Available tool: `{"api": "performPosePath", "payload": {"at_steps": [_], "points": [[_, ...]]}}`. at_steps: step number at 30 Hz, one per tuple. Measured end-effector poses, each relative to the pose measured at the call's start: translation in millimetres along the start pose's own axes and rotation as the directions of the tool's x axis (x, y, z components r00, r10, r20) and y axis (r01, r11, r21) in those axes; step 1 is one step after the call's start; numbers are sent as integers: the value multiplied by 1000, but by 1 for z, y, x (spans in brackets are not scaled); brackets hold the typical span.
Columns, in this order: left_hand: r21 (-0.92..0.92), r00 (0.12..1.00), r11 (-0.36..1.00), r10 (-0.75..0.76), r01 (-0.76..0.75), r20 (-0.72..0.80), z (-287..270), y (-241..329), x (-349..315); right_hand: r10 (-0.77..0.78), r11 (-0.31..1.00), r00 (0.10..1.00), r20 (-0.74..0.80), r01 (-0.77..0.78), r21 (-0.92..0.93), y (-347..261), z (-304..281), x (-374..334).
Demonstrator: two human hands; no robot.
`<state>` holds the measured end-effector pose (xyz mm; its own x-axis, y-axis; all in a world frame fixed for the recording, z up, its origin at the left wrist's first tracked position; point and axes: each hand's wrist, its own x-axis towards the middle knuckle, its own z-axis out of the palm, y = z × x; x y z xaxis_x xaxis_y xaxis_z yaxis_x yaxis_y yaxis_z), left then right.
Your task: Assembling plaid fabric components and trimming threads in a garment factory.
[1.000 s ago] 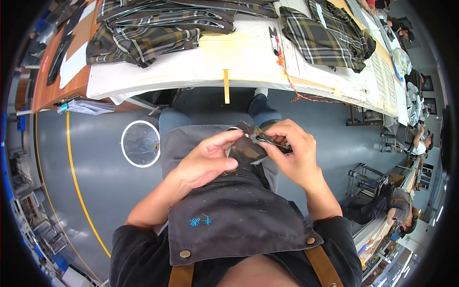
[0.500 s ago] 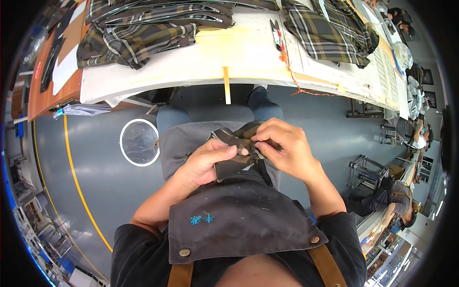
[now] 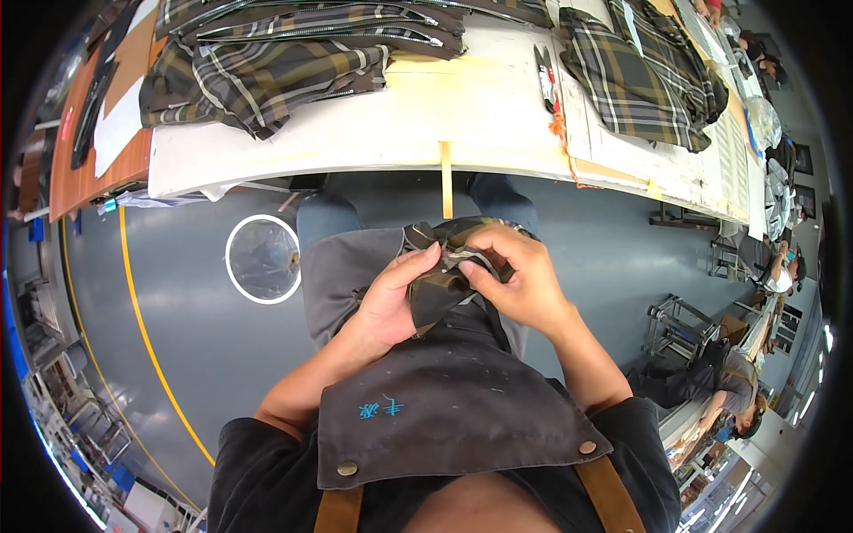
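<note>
A dark plaid fabric piece (image 3: 434, 298) in brown, olive and white is bunched up over my lap, on the grey apron (image 3: 342, 266). My left hand (image 3: 394, 298) grips its left side, thumb on top and fingers hidden beneath the cloth. On the other side my right hand (image 3: 517, 275) is closed on a fold of the same fabric, thumb pressing toward the bent fingers. Both hands work close together, and the folded edge between them shows a whitish strip. What lies inside the fold cannot be made out.
Ahead stands a white worktable (image 3: 355, 147) with stacked plaid garments with zippers (image 3: 267, 84), another plaid pile (image 3: 635, 84) and scissors (image 3: 545, 80). A yellow strip (image 3: 446, 182) hangs off its edge. A lined round bin (image 3: 264, 259) stands at left; a co-worker (image 3: 733, 382) is at far right.
My right hand has turned, its thumb now lower on the fold, and the fabric between my hands is bunched differently. The view has shifted slightly, moving the table's things rightward and down.
</note>
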<state>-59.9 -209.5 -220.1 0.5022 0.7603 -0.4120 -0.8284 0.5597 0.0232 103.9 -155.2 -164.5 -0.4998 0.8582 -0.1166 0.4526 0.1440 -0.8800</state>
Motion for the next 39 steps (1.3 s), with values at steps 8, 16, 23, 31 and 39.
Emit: {"api": "performPosePath", "payload": {"at_steps": [8,16,23,31,39], "points": [[-156,991,987,-59,39,-119,2,3,8,98,967,992,-85,-75,244,27,17,9],[-217,987,976,-20,-15,-160,-2,6,15,274,906,944,-181,-190,379,34,32,15],[-196,978,981,-45,4,-206,9,13,14,292,882,933,-210,-178,436,23,32,12],[-190,976,982,-62,22,-209,9,20,18,313,886,917,-249,-188,423,23,34,18],[-146,979,989,-5,-25,-202,-8,27,39,252,936,897,-364,-130,328,23,37,27]]}}
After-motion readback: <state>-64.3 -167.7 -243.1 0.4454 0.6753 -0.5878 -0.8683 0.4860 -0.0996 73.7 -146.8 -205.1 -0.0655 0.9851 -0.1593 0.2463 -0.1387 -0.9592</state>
